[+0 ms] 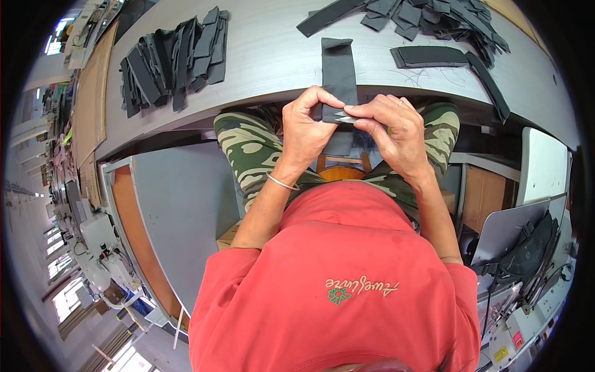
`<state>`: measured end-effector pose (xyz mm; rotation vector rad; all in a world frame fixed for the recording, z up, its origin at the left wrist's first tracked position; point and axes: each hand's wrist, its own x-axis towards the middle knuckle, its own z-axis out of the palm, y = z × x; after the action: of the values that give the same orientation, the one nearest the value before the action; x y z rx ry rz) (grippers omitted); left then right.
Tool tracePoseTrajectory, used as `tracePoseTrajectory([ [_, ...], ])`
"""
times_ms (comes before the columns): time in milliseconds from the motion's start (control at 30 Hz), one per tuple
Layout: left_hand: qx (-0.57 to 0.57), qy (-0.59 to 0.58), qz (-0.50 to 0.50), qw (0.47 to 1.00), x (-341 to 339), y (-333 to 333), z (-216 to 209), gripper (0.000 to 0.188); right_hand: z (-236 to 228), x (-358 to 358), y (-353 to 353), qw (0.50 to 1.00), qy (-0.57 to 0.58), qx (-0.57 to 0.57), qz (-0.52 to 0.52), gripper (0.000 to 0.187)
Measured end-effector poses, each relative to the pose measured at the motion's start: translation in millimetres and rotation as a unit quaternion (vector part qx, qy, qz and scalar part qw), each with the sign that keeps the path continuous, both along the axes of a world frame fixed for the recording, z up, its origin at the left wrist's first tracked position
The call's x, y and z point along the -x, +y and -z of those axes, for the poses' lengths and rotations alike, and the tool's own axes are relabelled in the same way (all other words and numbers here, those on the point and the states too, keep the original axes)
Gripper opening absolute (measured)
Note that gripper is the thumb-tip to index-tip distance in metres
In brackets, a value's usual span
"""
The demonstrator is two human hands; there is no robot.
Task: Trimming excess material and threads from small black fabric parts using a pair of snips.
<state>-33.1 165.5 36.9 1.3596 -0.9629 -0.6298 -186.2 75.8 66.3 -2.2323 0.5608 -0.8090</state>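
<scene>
A dark grey fabric strip (339, 68) lies over the table's near edge, its far end on the tabletop and its near part hanging above my lap. My left hand (308, 127) is closed on the strip, pinching its side between thumb and fingers. My right hand (392, 127) is closed at the opposite side. Two pale, pointed blades, apparently of small thread snips (344, 118), show by its fingertips and lie against the fabric. Something yellow shows inside that hand, but most of what it holds is hidden.
Bundled dark strips (176, 59) lie on the table's left side. A loose heap of similar strips (434, 22) is at the far right, with two separate strips (431, 57) nearer. A grey panel (180, 204) stands left of my legs; a black bag (524, 251) is at right.
</scene>
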Motion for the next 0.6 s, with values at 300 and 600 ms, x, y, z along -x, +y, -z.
tracePoseTrajectory([
  [300,-0.010,-0.052,0.028,0.998,-3.4,0.1,4.4,0.016,2.9,-7.0,-3.7,0.948,-0.089,-0.303,0.034,0.026],
  [600,-0.004,0.000,-0.062,0.998,-11.9,-6.7,14.7,0.032,4.5,-5.2,10.5,0.975,-0.065,-0.199,-0.075,0.030],
])
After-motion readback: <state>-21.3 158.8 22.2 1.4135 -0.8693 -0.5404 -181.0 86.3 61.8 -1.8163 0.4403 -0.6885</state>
